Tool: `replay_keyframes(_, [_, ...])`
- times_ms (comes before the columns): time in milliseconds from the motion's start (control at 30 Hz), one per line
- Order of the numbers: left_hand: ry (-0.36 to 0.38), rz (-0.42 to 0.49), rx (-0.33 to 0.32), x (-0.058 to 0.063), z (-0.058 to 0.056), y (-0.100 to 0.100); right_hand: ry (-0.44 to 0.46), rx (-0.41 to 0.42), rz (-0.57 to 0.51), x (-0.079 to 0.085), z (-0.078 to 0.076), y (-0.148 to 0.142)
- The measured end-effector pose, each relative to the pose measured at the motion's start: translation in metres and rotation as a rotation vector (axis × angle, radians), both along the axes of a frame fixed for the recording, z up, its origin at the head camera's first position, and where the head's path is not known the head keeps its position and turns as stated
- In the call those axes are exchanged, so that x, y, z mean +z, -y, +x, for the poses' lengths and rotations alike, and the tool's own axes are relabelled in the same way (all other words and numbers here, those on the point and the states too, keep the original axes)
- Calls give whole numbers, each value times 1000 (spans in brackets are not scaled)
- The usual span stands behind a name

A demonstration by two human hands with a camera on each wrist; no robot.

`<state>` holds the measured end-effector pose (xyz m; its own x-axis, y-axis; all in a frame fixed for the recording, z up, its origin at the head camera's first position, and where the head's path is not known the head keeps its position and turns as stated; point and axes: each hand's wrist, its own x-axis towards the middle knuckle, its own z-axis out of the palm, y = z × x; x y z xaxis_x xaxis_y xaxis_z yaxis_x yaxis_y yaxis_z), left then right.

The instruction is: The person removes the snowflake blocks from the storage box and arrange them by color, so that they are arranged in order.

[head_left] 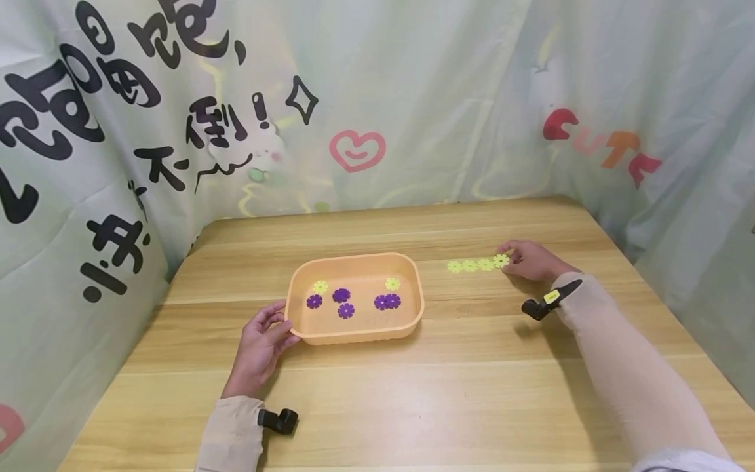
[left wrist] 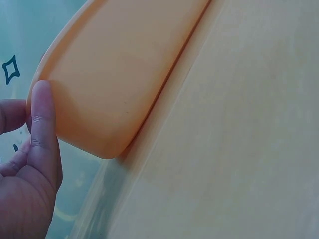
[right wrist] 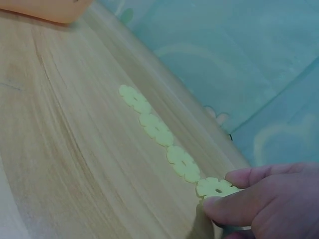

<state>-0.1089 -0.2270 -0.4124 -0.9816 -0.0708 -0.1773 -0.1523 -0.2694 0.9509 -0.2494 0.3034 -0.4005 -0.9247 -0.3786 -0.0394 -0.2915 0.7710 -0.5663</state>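
Note:
My left hand [head_left: 262, 341] grips the left rim of an orange plastic tray [head_left: 354, 335], thumb inside the wall and fingers outside, as the left wrist view shows. Inside the tray lie several purple flower-shaped discs [head_left: 345, 311] and two yellow ones [head_left: 320, 287]. To the tray's right, my right hand [head_left: 533, 259] pinches a yellow flower-shaped disc [right wrist: 217, 188] between thumb and finger. That disc is at the right end of a row of three more yellow discs [right wrist: 156, 129] lying flat on the table, its edge right at the last one's.
The wooden table [head_left: 377, 406] carries the tray and the row of discs. A printed curtain [head_left: 436, 98] hangs behind the far edge and along both sides. Each wrist bears a black camera mount [head_left: 279, 421].

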Motion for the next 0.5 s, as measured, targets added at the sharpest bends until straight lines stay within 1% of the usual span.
replay_keyframes(267, [5, -7, 1, 0, 0, 0, 6, -5, 7, -2, -1, -2])
replay_keyframes(500, [7, 2, 18, 0, -1, -1, 19, -9, 12, -2, -1, -3])
